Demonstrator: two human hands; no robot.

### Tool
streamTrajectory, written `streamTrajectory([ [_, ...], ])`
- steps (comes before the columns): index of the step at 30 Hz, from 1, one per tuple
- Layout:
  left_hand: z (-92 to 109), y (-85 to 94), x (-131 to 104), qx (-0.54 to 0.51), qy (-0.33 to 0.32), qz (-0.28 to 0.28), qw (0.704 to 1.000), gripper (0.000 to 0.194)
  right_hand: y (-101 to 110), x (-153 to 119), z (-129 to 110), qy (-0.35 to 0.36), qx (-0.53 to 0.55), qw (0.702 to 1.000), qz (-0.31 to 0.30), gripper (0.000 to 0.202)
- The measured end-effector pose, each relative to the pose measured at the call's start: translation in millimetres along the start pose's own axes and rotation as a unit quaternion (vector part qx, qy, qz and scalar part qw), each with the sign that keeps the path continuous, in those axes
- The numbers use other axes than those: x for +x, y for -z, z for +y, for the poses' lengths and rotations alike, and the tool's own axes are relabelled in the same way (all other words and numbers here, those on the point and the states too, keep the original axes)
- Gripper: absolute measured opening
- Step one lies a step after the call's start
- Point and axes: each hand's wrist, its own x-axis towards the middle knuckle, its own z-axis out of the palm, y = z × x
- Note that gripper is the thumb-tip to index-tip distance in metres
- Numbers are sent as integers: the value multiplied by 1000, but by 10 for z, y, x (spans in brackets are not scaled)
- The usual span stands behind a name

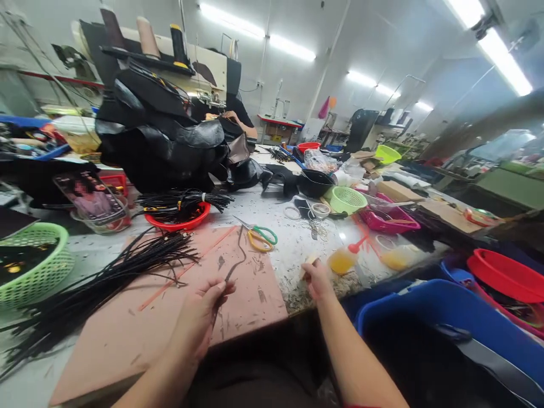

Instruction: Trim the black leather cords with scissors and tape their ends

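Observation:
Over the pink board, my left hand pinches a thin dark leather strip. The strip's free end curves away towards the scissors, which have one green and one yellow handle loop. Further right, my right hand is closed around a small pale piece. Most of that piece is hidden by the fingers, so I cannot tell its kind. Just beyond this hand lies a squeeze bottle of yellow liquid with a red nozzle. A pile of black cords spreads across the board's left side.
A red bowl of black cords stands behind the board. Green baskets and a magenta basket hold supplies. At right is a blue bin. Black leather pieces are heaped before a sewing machine, where another person sits.

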Motion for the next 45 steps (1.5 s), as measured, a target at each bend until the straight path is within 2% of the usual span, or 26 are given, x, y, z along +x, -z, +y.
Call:
streamTrajectory([
  [3,-189,47,-60,-1,-4,-24,1000,17,-356,-401,-162,37,147,988,-44,20],
  [5,-297,53,-130,-16,-4,-34,999,10,-530,-652,-269,74,251,963,-70,17],
  [7,-370,40,-205,-32,0,-48,998,8,-633,-842,-361,131,309,938,-90,13],
  [10,-416,22,-293,-36,10,-54,998,8,-686,-1002,-461,225,263,934,-96,14],
  [14,-416,29,-348,-22,-29,-24,999,7,-693,-1048,-489,332,187,924,-40,15],
  [17,-409,40,-361,-24,-36,-18,999,8,-680,-986,-434,439,145,887,-7,12],
  [19,-403,54,-362,-34,-32,-24,999,9,-645,-918,-394,517,109,849,-23,12],
  [21,-395,73,-359,-39,-32,-24,998,8,-586,-854,-382,547,63,833,-52,15],
  [24,-379,100,-350,-38,-43,-12,998,7,-480,-798,-427,491,25,865,-105,11],
  [27,-343,105,-343,-36,-45,-8,998,8,-378,-773,-494,417,45,893,-162,11],
  [31,-253,91,-336,-75,-32,35,996,12,-261,-776,-564,254,129,953,-107,10],
  [33,-217,90,-328,-90,-36,35,995,12,-251,-821,-611,171,184,960,-122,9],
  [36,-205,98,-312,-93,-47,3,995,10,-343,-938,-700,65,296,935,-186,11],
  [40,-229,120,-302,-78,-57,-19,995,7,-528,-1074,-784,-59,443,868,-218,18],
  [42,-242,130,-302,-70,-63,-23,995,6,-572,-1107,-804,-98,469,848,-227,21],
  [45,-254,140,-304,-63,-71,-29,995,6,-584,-1122,-820,-121,486,833,-236,23],
])
